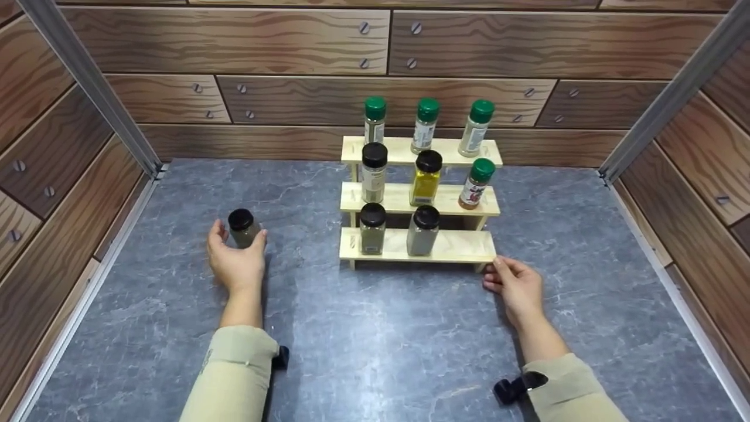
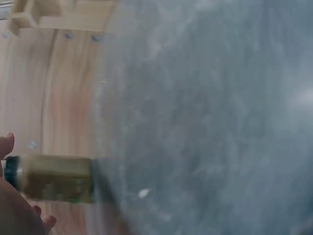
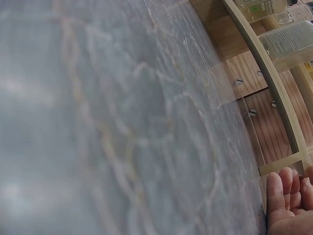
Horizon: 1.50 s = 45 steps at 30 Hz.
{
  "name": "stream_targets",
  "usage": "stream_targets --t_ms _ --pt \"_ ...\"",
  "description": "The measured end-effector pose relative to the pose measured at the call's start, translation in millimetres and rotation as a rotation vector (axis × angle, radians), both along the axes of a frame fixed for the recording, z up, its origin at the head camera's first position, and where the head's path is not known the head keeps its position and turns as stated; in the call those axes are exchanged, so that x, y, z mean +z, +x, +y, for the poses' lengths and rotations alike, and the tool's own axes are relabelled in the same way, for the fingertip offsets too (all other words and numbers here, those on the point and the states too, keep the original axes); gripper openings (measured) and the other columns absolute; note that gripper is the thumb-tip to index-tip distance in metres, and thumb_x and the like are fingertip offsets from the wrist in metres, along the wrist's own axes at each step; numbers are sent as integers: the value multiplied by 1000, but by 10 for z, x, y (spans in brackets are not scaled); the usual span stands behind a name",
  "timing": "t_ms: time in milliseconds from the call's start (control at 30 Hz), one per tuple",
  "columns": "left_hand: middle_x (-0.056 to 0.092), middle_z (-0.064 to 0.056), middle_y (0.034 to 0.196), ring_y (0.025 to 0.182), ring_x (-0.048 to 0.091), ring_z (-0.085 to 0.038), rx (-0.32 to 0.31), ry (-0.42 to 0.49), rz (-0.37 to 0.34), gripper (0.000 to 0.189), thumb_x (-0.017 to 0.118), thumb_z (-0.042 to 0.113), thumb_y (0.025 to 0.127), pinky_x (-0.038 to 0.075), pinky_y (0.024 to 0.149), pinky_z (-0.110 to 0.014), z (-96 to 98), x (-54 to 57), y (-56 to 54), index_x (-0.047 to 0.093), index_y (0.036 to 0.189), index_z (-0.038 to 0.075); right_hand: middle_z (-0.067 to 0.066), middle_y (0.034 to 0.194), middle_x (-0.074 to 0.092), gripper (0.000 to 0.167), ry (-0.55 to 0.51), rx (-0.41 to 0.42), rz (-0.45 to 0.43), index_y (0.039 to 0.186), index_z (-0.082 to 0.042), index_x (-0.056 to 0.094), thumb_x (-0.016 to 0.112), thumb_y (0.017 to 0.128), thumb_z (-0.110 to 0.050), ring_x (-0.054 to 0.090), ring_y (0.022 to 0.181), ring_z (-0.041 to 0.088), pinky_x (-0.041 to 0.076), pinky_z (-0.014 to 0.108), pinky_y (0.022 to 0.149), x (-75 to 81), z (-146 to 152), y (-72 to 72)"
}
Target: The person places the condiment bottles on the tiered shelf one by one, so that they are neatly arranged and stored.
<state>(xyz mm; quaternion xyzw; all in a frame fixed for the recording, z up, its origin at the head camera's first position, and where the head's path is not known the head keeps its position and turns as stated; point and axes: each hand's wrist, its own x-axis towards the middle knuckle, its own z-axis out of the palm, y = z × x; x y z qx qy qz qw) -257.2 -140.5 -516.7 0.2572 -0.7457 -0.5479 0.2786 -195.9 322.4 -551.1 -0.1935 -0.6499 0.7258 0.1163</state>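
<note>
A dark-capped spice jar stands upright on the left of the table, with greenish-brown contents. Round its near side spreads my left hand, thumb to the right and fingers to the left, a gap showing beside the fingers. The same jar appears sideways and blurred in the left wrist view, close to the hand. My right hand holds the front right corner of the three-tier wooden rack, thumb at the shelf edge. Curled fingers show beside the rack's end in the right wrist view.
Two black-capped jars stand on the bottom shelf. The middle shelf bears two black-capped jars and a green-capped jar. Several green-capped jars line the top shelf. Wood-patterned walls enclose the grey marbled table.
</note>
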Motion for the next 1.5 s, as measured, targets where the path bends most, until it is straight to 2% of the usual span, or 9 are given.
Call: stream_targets --t_ms 267,533,633,700,867,1033,1167,1300,1500 --pt "56 -17 153 144 48 -35 1 30 -74 71 87 11 88 36 123 -43 -40 -101 -80 55 151 4 0 80 72 25 8 3 -20 121 16 61 59 108 -4 68 68 8 63 25 66 -34 -13 48" --pt "65 -22 140 135 57 -37 -1 23 4 54 85 4 87 41 119 -42 -15 -72 44 64 136 -3 1 79 72 25 6 -9 -17 121 18 61 59 107 -2 68 67 8 63 25 65 -27 -17 60" --pt "66 -23 138 133 59 -37 -15 -29 87 53 86 2 86 43 118 -41 54 50 146 66 135 -3 0 79 72 24 4 -3 -18 121 18 61 59 107 -2 68 67 9 63 25 65 -16 -22 51" --pt "67 -23 135 129 62 -37 -22 -99 182 54 87 1 84 46 115 -42 118 185 217 66 134 -4 0 79 72 25 6 3 -17 122 18 61 59 107 -2 69 67 9 64 25 66 -6 -24 41" --pt "72 -24 125 111 70 -38 -56 -255 467 56 92 -2 77 56 103 -40 383 668 382 70 128 -6 1 79 71 26 -4 -9 3 123 20 60 58 107 0 68 67 9 63 25 65 11 6 29" --pt "74 -24 119 104 74 -37 -238 -252 644 59 93 -3 73 60 96 -31 741 1104 629 69 127 -10 0 79 71 29 11 -7 -12 127 20 58 57 107 -1 68 66 8 63 25 66 20 27 20" --pt "75 -21 116 104 73 -35 -427 -184 690 58 92 -4 74 61 95 -33 1077 1286 797 67 126 -10 -1 80 70 31 23 3 -12 129 21 57 57 108 -2 68 66 8 63 24 67 29 29 11" --pt "75 -18 116 106 72 -35 -624 -153 673 54 89 2 79 60 98 -37 1525 1244 876 66 127 -10 0 78 70 28 16 -30 -1 125 20 59 58 107 -1 68 64 8 63 24 64 26 40 15" --pt "72 -17 127 115 70 -32 -882 4 519 56 85 0 83 57 103 -36 2184 976 881 64 134 -5 2 78 71 24 -26 -17 8 120 19 62 60 106 -1 68 63 10 63 25 63 -5 3 26"
